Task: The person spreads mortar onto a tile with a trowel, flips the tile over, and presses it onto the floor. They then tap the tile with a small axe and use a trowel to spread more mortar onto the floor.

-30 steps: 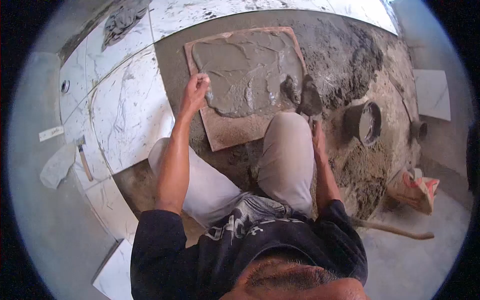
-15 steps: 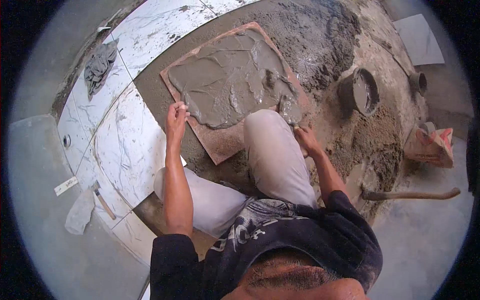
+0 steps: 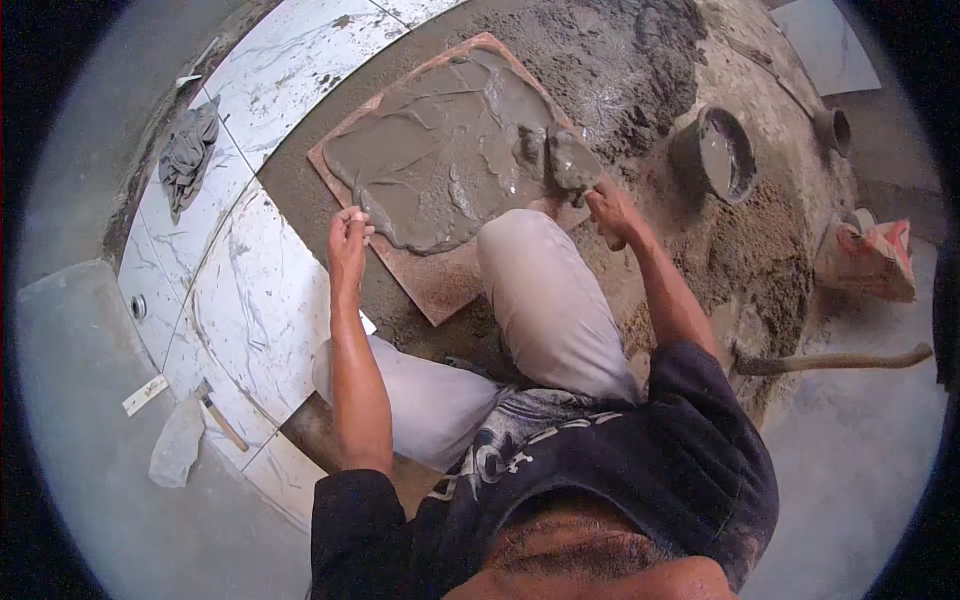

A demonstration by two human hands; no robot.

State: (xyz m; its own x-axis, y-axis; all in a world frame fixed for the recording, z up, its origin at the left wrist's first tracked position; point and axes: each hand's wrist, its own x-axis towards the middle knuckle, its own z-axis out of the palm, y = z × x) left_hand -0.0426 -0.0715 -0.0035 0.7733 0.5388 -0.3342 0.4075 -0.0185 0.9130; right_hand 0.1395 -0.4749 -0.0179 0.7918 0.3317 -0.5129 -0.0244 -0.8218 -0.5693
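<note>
A reddish-brown square tile (image 3: 447,290) lies back side up before my knees, with wet grey mortar (image 3: 420,170) spread over most of it. My left hand (image 3: 348,232) is at the tile's left edge, its fingers curled closed on the rim. My right hand (image 3: 612,214) grips a trowel (image 3: 574,163) whose blade is coated in mortar and rests over the tile's right side. The trowel's handle is mostly hidden in my fist. Bare tile shows along the edge nearest me.
White marbled tiles (image 3: 255,265) cover the floor at left, with a grey rag (image 3: 188,155) and a wooden-handled tool (image 3: 226,424) there. A black bucket (image 3: 715,155), a heap of mortar (image 3: 640,60), a torn bag (image 3: 868,255) and a long wooden handle (image 3: 840,361) are at right.
My right hand has moved the trowel up and away from my knee, along the tile's right side. My left hand stays at the tile's edge. The whole view has shifted slightly.
</note>
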